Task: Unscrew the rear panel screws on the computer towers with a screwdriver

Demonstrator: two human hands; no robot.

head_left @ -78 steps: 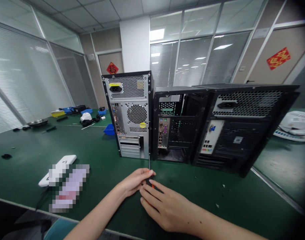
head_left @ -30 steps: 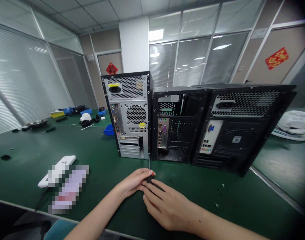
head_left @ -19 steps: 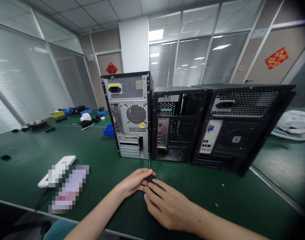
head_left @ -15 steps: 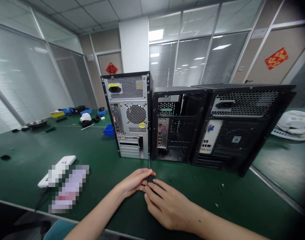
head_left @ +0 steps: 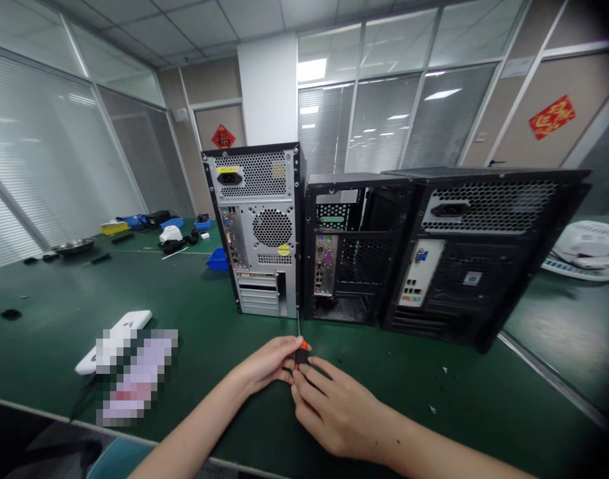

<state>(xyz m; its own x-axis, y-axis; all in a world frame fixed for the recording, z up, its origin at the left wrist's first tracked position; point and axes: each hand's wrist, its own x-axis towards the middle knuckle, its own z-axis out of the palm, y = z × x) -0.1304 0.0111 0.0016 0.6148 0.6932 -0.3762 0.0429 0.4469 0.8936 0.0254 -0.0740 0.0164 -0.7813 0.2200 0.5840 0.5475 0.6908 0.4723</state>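
Both hands are closed around a screwdriver [head_left: 302, 357] with a black and orange handle. My left hand [head_left: 273, 364] pinches the front of the handle, near the shaft. My right hand [head_left: 331, 407] has its fingertips on the rear of the handle. The thin shaft points away from me, and its tip meets the lower right corner of a silver-backed computer tower [head_left: 271, 263]. Whether a screw sits at the tip is too small to tell. This tower stands upright with its rear panel facing me.
To its right stand a black computer case [head_left: 357, 286] with open bays and another black computer tower [head_left: 466, 266]. A white power bank-like box [head_left: 134, 321] and a blurred-out object lie at left. Blue trays [head_left: 217, 259] and a metal bowl [head_left: 73, 247] sit farther back on the green table [head_left: 199, 399].
My right hand has shifted slightly to the right and its fingers have turned a little on the handle, showing more of it. The left hand and the towers stay where they were.
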